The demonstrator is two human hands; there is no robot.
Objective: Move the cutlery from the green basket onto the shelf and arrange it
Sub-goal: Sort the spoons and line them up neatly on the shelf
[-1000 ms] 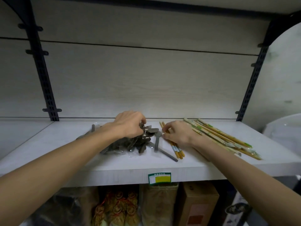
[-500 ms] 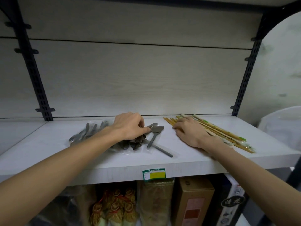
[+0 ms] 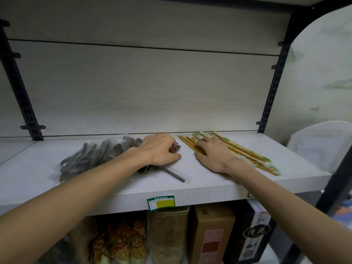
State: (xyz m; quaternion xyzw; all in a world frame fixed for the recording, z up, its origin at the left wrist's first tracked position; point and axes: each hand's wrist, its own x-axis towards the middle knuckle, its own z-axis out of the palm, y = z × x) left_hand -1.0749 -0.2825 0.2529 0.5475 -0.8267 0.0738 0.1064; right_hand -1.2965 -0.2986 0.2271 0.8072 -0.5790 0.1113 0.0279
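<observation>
Two hands on our shelf (image 3: 209, 181): left hand (image 3: 160, 149) curls fingers round metal spoons (image 3: 91, 159); right hand (image 3: 211, 155) presses flat, fingers straight, on bamboo chopsticks (image 3: 245, 151).

Single head camera, close to pale wood-grain shelf (image 3: 209, 185), facing forward, slightly downward; wide-angle view reaches lower shelf goods.

Shop: price-tagged shelf (image 3: 190, 189), packaged goods (image 3: 167, 235)
</observation>
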